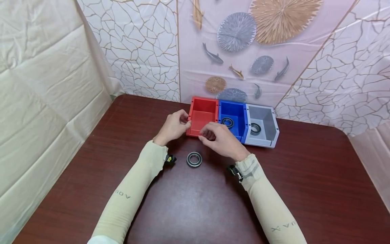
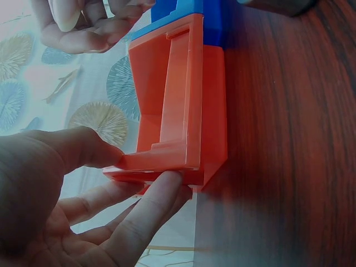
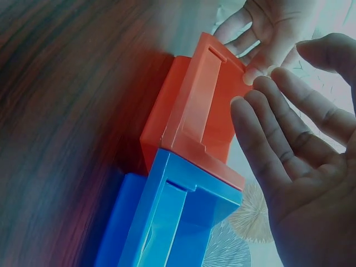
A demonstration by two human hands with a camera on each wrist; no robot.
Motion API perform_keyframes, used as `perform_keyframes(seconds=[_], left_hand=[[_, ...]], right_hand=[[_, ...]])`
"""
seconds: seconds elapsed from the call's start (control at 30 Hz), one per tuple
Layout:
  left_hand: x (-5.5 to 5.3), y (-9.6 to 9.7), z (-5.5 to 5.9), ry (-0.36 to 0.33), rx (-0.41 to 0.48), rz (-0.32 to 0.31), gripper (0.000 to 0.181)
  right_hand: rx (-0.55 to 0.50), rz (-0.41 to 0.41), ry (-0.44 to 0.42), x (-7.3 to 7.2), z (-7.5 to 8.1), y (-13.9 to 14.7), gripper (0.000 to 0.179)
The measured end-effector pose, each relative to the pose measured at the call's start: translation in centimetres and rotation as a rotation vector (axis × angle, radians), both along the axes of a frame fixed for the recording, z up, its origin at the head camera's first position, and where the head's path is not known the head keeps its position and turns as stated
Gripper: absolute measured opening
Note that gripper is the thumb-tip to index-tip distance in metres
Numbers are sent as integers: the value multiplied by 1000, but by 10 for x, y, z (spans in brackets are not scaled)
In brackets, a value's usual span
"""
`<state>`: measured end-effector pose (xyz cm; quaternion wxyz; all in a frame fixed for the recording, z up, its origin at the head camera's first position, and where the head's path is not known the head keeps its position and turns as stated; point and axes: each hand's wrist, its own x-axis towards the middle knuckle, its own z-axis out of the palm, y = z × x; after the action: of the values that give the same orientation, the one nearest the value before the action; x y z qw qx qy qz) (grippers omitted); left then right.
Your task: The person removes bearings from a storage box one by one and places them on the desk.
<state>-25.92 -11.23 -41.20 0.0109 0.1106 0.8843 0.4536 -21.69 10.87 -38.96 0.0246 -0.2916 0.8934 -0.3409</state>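
My left hand point(image 1: 173, 126) is at the left wall of the red bin point(image 1: 203, 115); in the left wrist view the thumb lies at the rim and the fingers point(image 2: 146, 217) press the outer side, pinching the wall. Above the front right part of that bin hovers my right hand point(image 1: 223, 140), its fingers loosely bent and nothing in them. Joined to the red bin are a blue bin point(image 1: 242, 134) with a ball bearing point(image 1: 227, 122) in it and a grey bin point(image 1: 269, 143) with another bearing point(image 1: 255, 128). A third bearing point(image 1: 194, 159) lies flat on the table between my forearms.
The bins stand side by side near the back edge of the dark wooden table point(image 1: 189, 210). Behind them hangs a patterned cloth point(image 1: 201, 78), and a pale cloth point(image 1: 45, 84) hangs at the left.
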Motion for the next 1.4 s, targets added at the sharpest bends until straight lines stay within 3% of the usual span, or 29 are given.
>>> perform_keyframes(seconds=[0.27, 1.4], left_hand=[[1, 0, 0, -12, 3, 1, 19], [0, -1, 0, -7, 1, 2, 20]], right_hand=[[-26, -6, 54, -3, -1, 2, 10], [-102, -124, 97, -13, -4, 15, 14]])
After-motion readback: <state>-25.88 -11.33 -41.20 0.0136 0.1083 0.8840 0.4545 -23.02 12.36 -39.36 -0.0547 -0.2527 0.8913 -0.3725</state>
